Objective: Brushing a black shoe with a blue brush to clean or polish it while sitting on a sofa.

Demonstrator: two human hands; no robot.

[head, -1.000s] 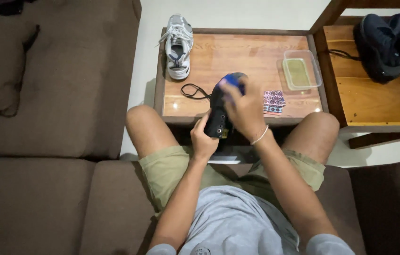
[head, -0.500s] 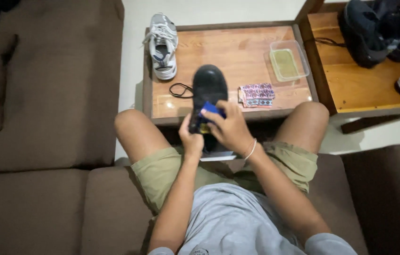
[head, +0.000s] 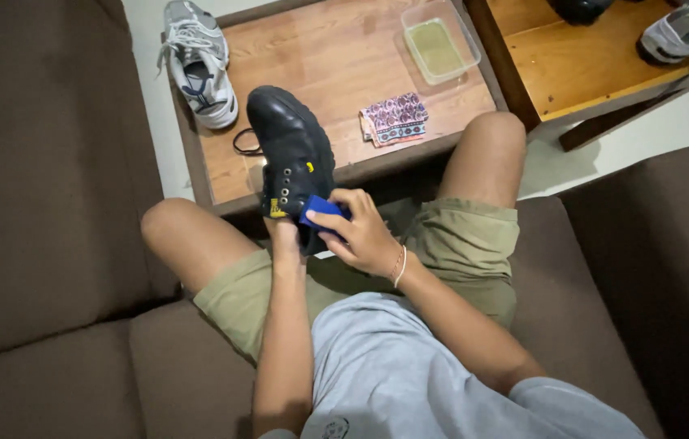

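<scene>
Person on a brown sofa holding a black boot (head: pixel 291 154) at the frame's centre.

The left hand (head: pixel 283 236) is gripping the boot's heel from below, fingers clamped on it; the right hand (head: pixel 360 236) is pinching a blue cloth (head: pixel 317 213) against its side. Behind, the tabletop (head: pixel 336 65) is carrying a white sneaker (head: pixel 196 61), a patterned cloth (head: pixel 394 119) and a plastic tub (head: pixel 439 41).

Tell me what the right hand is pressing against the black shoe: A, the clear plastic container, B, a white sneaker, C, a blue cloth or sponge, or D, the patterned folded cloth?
C: the right hand pinches a small blue pad against the black shoe, while the patterned cloth and clear container lie on the wooden table.
</scene>
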